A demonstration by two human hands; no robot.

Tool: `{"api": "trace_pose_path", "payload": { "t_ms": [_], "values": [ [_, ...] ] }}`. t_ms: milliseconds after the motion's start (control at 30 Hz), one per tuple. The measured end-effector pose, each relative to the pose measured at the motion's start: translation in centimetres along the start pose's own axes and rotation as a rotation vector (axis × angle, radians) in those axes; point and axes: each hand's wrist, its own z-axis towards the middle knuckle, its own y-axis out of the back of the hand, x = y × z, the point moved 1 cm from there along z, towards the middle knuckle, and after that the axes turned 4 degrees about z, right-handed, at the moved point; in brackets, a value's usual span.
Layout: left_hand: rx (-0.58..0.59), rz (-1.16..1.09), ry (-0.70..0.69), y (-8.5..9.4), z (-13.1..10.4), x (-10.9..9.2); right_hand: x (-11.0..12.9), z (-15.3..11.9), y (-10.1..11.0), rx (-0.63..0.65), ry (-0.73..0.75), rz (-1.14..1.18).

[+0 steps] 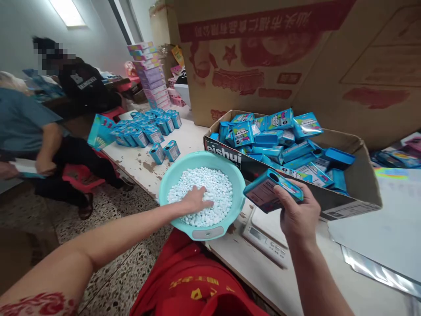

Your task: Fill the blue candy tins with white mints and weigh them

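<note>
My left hand [194, 201] rests on small white candies [217, 186], which fill much of a mint-green plastic basin [208, 233]. Its fingers are spread, the tips partly sunk among the pieces. My right hand [301, 215] grips a blue candy box [272, 189] with a dark round hole at one end, tilted above a white digital scale [266, 243]. Behind it, a cardboard carton [370, 175] holds many similar blue boxes [279, 120], lying jumbled.
Rows of upright blue boxes [148, 127] stand on the worn white table [194, 136] beyond the basin. A tall stack of pink and purple boxes [153, 79] rises behind them. A large cardboard box [263, 57] walls the back. Two people [85, 83] sit at left.
</note>
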Motion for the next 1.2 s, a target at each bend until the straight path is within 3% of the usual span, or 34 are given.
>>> {"api": "trace_pose_path", "payload": {
  "t_ms": [167, 300, 433, 633, 800, 1200],
  "values": [
    [-0.074, -0.265, -0.082, -1.1, 0.1, -2.0, -0.3, -1.5, -5.0, 0.237, -0.012, -0.029],
    [-0.065, -0.819, 0.078, -0.7, 0.4, -0.9, -1.1, -2.4, -6.6, 0.391, 0.096, -0.164],
    [-0.115, -1.375, 0.154, 1.5, -0.1, -0.2, -1.6, -2.9, -7.6, 0.507, 0.277, -0.319],
    [-0.326, -1.841, -0.025, 5.6, -0.7, -1.7, -1.8, -3.8, -9.7, 0.645, 0.359, -0.572],
    [-0.520, -1.923, -0.028, 6.2, 0.4, -2.8, -2.3, -5.1, -11.0, 0.735, 0.348, -0.624],
    [-0.557, -1.790, -0.124, 6.5, 1.1, -2.8, -2.0, -5.3, -11.4, 0.697, 0.265, -0.585]
  ]
}}
